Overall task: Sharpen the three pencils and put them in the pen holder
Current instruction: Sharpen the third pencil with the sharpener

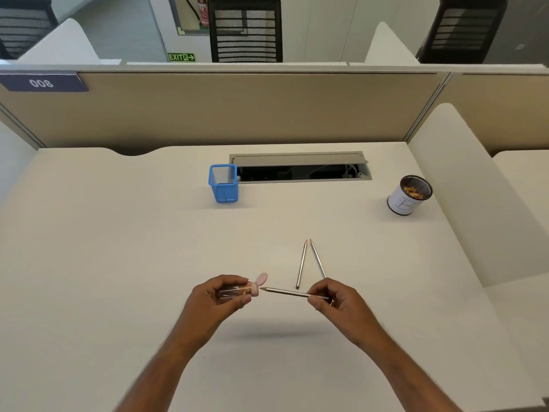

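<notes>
My left hand (221,295) grips a clear pencil sharpener (237,290) with a pink end and a flipped-open pink lid; shavings show inside it. My right hand (334,298) pinches a grey pencil (285,292) near its rear, held level, its tip a short gap from the sharpener's pink end. Two more grey pencils lie on the desk beyond my right hand, tips pointing away: one (301,264) nearly straight, the other (317,258) slanted, its rear end hidden behind my fingers. A blue mesh pen holder (223,183) stands upright at mid-desk, far from both hands.
A white cup with a black mesh rim (408,195), marked with a letter and holding shavings, stands at the right. An open cable tray (300,169) is sunk into the desk beside the blue holder. Beige partitions (237,108) close the back and a white divider the right side.
</notes>
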Available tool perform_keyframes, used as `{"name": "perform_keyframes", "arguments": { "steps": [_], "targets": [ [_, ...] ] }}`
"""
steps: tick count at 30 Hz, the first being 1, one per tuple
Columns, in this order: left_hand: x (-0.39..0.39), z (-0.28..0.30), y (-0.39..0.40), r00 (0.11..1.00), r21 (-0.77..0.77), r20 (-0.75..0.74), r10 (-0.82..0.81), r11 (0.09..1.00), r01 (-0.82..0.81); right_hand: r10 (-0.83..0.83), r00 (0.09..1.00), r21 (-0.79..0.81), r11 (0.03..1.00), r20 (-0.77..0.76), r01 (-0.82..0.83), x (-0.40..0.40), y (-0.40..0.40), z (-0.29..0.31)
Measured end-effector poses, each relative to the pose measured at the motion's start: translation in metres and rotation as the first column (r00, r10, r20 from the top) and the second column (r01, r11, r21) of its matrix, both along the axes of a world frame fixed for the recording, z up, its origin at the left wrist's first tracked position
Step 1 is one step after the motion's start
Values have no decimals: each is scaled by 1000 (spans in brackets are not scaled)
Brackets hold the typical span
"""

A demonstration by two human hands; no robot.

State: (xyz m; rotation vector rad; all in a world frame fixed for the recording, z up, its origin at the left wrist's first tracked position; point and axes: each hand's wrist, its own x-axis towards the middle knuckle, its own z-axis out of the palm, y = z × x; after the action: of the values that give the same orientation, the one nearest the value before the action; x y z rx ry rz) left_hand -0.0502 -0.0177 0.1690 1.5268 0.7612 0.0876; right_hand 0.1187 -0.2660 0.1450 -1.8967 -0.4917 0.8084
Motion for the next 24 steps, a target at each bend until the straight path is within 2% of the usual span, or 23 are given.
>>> {"name": "perform_keyframes", "arguments": {
  "steps": [10, 16, 20, 24],
  "targets": [
    [8, 12, -21, 999, 13, 24, -45, 999, 45, -16, 996, 60, 998, 83, 11, 3, -14, 19],
    [7, 19, -25, 998, 31, 47, -46, 999, 45, -61, 978, 114, 993, 199, 38, 1, -12, 26],
    [7, 24, -23, 996, 52, 66, -62, 997, 58, -10, 997, 103, 995, 76, 2, 3, -11, 25],
    [7, 26, -22, 993, 52, 68, -97, 994, 93, 61, 992, 100, 994, -113, -50, 10, -11, 28]
  ]
}}
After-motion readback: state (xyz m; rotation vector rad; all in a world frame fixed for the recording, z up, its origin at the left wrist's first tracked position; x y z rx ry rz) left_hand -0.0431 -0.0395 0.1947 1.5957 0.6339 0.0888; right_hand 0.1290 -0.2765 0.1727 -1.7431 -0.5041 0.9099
